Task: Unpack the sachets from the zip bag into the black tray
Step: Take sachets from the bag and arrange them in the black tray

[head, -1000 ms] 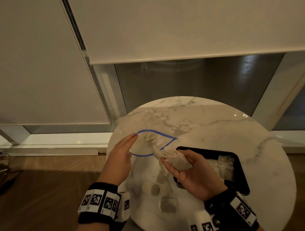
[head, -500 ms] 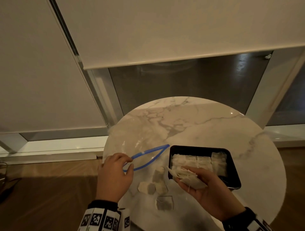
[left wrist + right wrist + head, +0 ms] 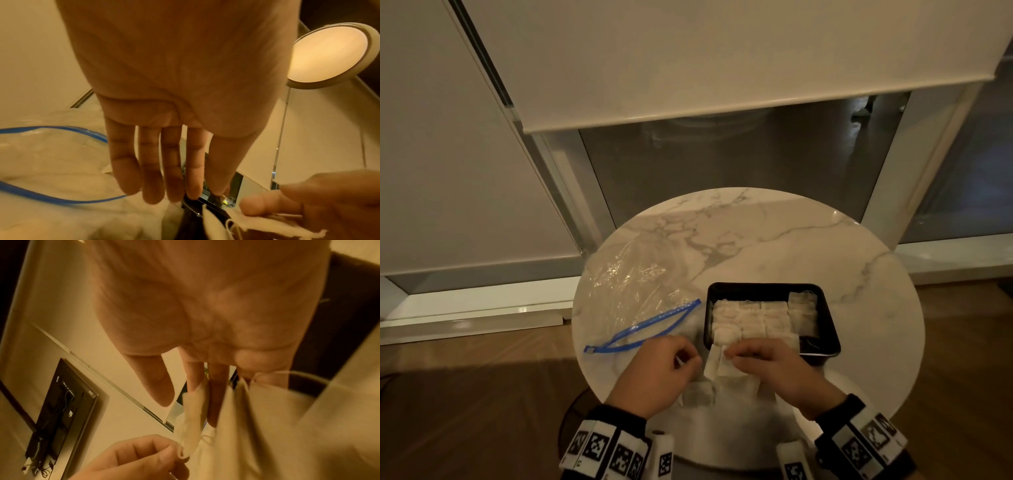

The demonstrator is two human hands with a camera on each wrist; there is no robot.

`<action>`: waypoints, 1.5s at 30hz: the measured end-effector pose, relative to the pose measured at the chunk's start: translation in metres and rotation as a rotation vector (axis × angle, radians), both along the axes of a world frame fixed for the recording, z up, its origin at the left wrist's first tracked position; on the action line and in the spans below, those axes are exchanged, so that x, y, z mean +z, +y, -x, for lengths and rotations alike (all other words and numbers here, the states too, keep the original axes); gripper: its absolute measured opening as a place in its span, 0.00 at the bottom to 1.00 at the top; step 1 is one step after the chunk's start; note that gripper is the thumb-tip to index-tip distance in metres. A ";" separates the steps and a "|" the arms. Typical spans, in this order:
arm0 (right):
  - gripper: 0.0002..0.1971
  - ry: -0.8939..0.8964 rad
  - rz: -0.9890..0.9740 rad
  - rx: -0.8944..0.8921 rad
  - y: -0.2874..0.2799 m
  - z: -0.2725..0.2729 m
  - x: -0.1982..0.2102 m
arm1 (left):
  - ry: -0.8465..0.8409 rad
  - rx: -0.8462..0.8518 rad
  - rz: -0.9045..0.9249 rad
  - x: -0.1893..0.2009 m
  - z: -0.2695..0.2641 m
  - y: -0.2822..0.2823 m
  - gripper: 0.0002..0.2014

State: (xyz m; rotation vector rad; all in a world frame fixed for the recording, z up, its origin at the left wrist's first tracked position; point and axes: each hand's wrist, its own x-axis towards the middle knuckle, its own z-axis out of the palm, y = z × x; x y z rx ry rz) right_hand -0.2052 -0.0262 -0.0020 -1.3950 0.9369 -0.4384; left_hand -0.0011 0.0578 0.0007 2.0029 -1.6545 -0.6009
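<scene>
A round marble table (image 3: 774, 240), white with grey veins, carries everything. On its left part lies a clear zip bag (image 3: 633, 291), flat and crumpled, its blue zip strip (image 3: 643, 329) open and running from the near left edge towards the tray. Just right of the bag, at the middle, sits a black tray (image 3: 828, 329), its near edge close to the table's near side. Loose sachets (image 3: 702, 394) lie on the marble at the near edge, just in front of the tray, partly hidden under hands.
</scene>
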 end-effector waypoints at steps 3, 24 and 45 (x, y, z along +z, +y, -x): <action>0.09 0.015 0.033 -0.007 0.000 0.004 -0.002 | -0.010 -0.033 -0.066 -0.003 0.011 -0.001 0.06; 0.10 0.165 0.204 0.050 -0.004 0.015 -0.013 | -0.190 0.187 -0.047 -0.020 -0.009 -0.015 0.16; 0.32 0.869 0.795 0.545 -0.078 -0.160 0.023 | -0.291 0.271 -0.039 -0.026 -0.042 -0.033 0.40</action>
